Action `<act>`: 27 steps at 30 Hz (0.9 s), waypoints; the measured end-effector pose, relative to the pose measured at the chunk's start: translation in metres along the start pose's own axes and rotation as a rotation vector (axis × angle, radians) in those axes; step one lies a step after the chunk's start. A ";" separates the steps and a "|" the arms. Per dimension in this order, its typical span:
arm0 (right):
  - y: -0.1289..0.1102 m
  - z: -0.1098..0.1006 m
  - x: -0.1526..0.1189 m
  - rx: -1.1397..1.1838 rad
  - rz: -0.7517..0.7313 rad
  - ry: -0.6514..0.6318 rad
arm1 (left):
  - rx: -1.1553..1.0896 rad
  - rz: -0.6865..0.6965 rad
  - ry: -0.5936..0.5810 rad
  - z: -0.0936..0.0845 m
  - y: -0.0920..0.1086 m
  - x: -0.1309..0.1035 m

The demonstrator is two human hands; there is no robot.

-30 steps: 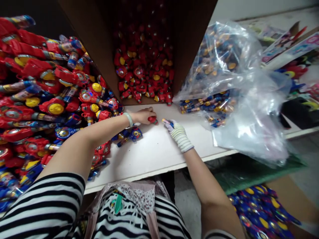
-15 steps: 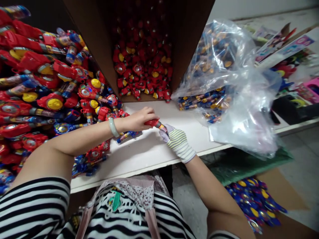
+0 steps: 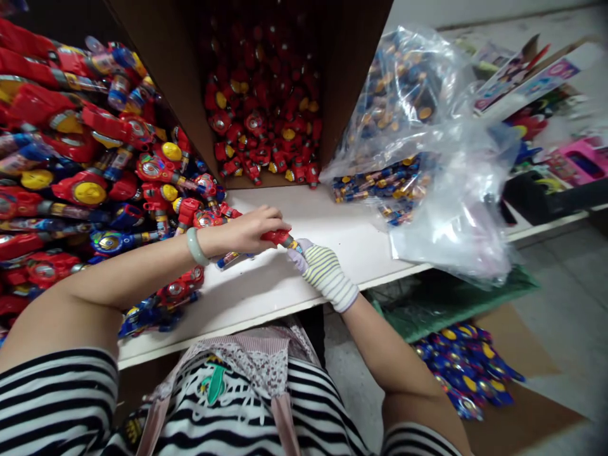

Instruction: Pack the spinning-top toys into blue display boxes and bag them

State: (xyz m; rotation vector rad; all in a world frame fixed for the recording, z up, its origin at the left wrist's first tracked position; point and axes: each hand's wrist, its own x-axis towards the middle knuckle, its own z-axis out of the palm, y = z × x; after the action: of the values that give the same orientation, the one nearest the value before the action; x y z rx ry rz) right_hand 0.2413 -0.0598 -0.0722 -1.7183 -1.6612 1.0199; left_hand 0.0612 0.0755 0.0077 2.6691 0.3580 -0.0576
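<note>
Over the white table (image 3: 266,285), my bare left hand (image 3: 251,229), with a pale bangle at the wrist, is closed around a red toy (image 3: 277,237). Most of that toy is hidden under the fingers. My right hand (image 3: 325,271), in a striped glove, pinches the printed tube (image 3: 291,246) that sticks out of the toy's right end. Beneath my left wrist lies a blue toy with a tube (image 3: 228,259). A large pile of red toys with yellow discs and tubes (image 3: 90,190) rises beside my left arm.
A deep cardboard box (image 3: 351,82) holding many red toys (image 3: 266,139) stands ahead. To its right, a clear plastic bag (image 3: 441,152) spills printed tubes (image 3: 380,180). Blue toys (image 3: 468,367) lie below the table at right. A pink toy (image 3: 582,158) sits far right.
The whole view has shifted slightly, so most things appear a little further left. Both hands keep the same hold on the red toy and its tube.
</note>
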 end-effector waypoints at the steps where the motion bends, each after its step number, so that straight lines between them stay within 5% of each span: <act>1: -0.003 -0.001 0.001 0.032 -0.027 -0.036 | 0.030 0.041 0.047 0.002 0.001 -0.004; 5: 0.006 -0.007 0.015 0.292 -0.171 -0.235 | 0.158 0.124 0.157 0.002 0.006 -0.022; 7: 0.027 -0.021 0.030 0.244 -0.195 -0.241 | 0.204 0.138 0.231 -0.013 -0.001 -0.039; 8: 0.043 -0.032 0.041 0.155 -0.170 -0.123 | 0.249 0.119 0.323 -0.027 -0.007 -0.051; 10: 0.081 -0.057 0.068 -0.006 -0.074 0.092 | 0.421 0.015 0.655 -0.071 -0.026 -0.082; 12: 0.122 -0.082 0.097 -0.088 -0.047 0.182 | 0.613 -0.167 1.061 -0.129 -0.048 -0.117; 14: 0.156 -0.098 0.118 -0.321 0.020 0.252 | 0.665 -0.384 1.318 -0.189 -0.074 -0.148; 17: 0.186 -0.105 0.134 -0.517 0.126 0.244 | 0.511 -0.687 1.251 -0.260 -0.121 -0.165; 19: 0.190 -0.101 0.141 -0.602 0.179 0.216 | 0.460 -0.826 1.081 -0.286 -0.149 -0.156; 23: 0.179 -0.096 0.151 -0.692 0.233 0.161 | 0.457 -0.962 0.897 -0.296 -0.171 -0.119; 25: 0.173 -0.097 0.149 -0.646 0.233 0.172 | 0.552 -0.876 0.969 -0.281 -0.158 -0.099; 27: 0.171 -0.097 0.143 -0.560 0.218 0.220 | 0.712 -0.653 1.052 -0.246 -0.134 -0.077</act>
State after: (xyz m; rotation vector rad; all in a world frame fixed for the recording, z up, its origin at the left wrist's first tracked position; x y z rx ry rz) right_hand 0.4133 0.0769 -0.1764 -2.3146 -1.7423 0.4400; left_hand -0.0524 0.2796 0.1797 2.8363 1.7873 1.2508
